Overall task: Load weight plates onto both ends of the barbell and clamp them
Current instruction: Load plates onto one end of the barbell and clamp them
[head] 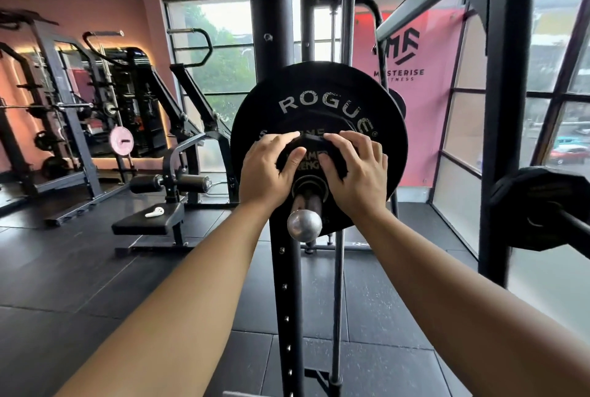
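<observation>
Both hands hold a small black many-sided rubber weight plate [309, 163] threaded on the barbell's steel sleeve [305, 224]. The left hand [267, 170] grips its left shoulder and the right hand [358, 170] its right shoulder. On each hand the fingers curl over the upper edge and the thumb presses on the lettered face.

Directly beyond the hands, farther along the sleeve, stands the large round black bumper plate with white ROGUE lettering [319, 93]. Whether the small plate is already flush against it cannot be told from this angle.

The sleeve's long axis runs from the plates straight back toward the person. Its rounded chrome end pokes out just below and between the two wrists, nearer the body than either palm. Both hands are equally near, so any remaining push probably goes straight away from the person along that axis.

No clamp is in view; clamping this end appears not yet done. A black perforated rack upright [277, 45] rises behind the left hand.
</observation>
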